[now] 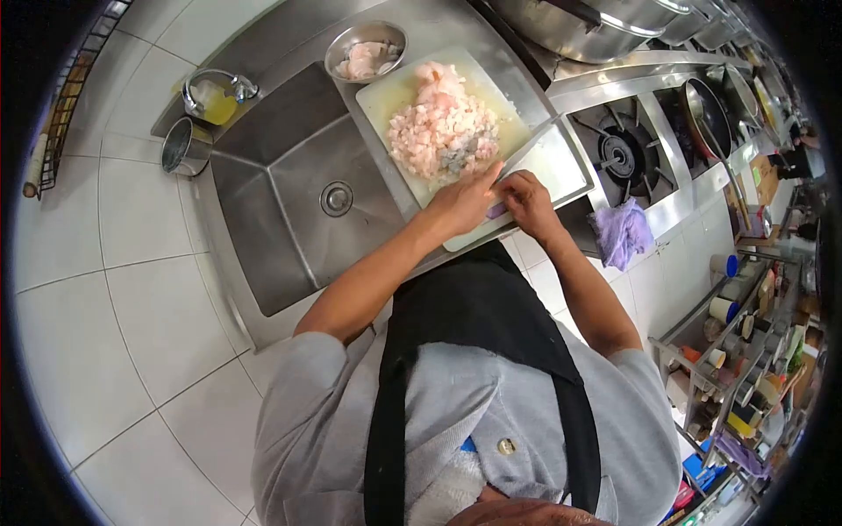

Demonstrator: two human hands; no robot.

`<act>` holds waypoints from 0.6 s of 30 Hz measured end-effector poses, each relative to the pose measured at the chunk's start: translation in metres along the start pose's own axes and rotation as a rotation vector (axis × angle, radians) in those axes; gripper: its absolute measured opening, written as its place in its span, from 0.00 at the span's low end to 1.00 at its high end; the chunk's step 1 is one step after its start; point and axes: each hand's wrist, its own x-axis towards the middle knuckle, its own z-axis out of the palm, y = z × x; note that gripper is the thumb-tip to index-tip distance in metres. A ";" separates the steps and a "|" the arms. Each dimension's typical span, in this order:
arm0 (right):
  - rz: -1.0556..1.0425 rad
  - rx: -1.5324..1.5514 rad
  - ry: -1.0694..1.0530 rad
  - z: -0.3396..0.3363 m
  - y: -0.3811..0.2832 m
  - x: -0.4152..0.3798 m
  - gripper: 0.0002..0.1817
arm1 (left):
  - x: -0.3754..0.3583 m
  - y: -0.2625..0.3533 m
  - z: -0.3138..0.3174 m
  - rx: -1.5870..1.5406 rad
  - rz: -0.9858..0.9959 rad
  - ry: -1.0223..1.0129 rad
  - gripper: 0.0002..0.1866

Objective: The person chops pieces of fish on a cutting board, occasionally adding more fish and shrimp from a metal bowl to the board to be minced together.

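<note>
My left hand (463, 207) is closed round a knife, its handle hidden in the palm. The pale blade (531, 145) points away to the upper right, over the board's right side. Close beside it, my right hand (528, 200) is curled with its fingers bent down at the board's near corner. A small purple item (497, 210) shows between the two hands; I cannot tell what it is. Beyond my hands, a heap of diced pale pink raw meat or fish (438, 127) covers the middle of the white cutting board (375, 96), with a greyish patch at its near side.
A metal bowl (366, 51) with larger pale pieces stands behind the board. Left lies the steel sink (272, 193) with its faucet (241, 85) and a metal cup (186, 146). On the right are a gas burner (621, 153), a purple cloth (621, 232) and a large pot (579, 31).
</note>
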 end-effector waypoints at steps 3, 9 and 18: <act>-0.016 -0.038 0.049 0.008 0.002 -0.006 0.07 | -0.029 0.015 -0.003 0.053 -0.140 -0.132 0.32; -0.025 -0.030 0.109 0.000 -0.002 -0.001 0.08 | 0.008 0.006 -0.004 0.010 -0.007 0.100 0.31; -0.142 -0.039 0.455 -0.038 -0.042 0.041 0.07 | -0.033 0.011 -0.031 0.039 -0.264 -0.187 0.35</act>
